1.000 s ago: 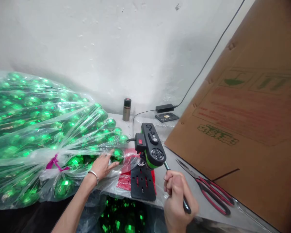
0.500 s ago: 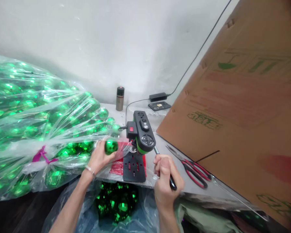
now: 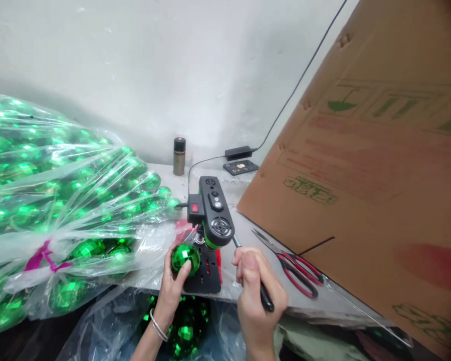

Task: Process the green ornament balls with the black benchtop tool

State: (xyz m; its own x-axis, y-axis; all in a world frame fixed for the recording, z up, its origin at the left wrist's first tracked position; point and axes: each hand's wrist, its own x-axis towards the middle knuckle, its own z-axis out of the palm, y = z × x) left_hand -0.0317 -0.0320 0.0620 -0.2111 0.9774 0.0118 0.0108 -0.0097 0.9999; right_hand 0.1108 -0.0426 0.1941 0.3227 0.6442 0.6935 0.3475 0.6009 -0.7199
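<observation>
My left hand (image 3: 173, 281) grips a shiny green faceted ball (image 3: 185, 258), thumb across its front, over the left part of a slotted black base plate (image 3: 210, 283). Above that plate stands a small black bench machine (image 3: 217, 210) with a red switch. My right hand (image 3: 261, 281) is wrapped around the black-ended lever handle (image 3: 266, 297) on the machine's right side. Red plastic (image 3: 220, 265) shows under the base. Below the table edge, more green faceted balls (image 3: 186, 331) lie in an open clear plastic bag (image 3: 225, 331).
A large clear bag (image 3: 30, 250) full of green balls, tied with a pink ribbon (image 3: 45, 256), fills the left. Red-handled scissors (image 3: 298, 271) lie at right beside a tall cardboard box (image 3: 353, 165). Behind are a dark-capped bottle (image 3: 179, 156), a phone (image 3: 241, 167) and a power adapter (image 3: 238, 152).
My left hand has brought the green ball right and down, from beside the machine to over the base plate. My right hand stays on the lever handle. The view has shifted slightly.
</observation>
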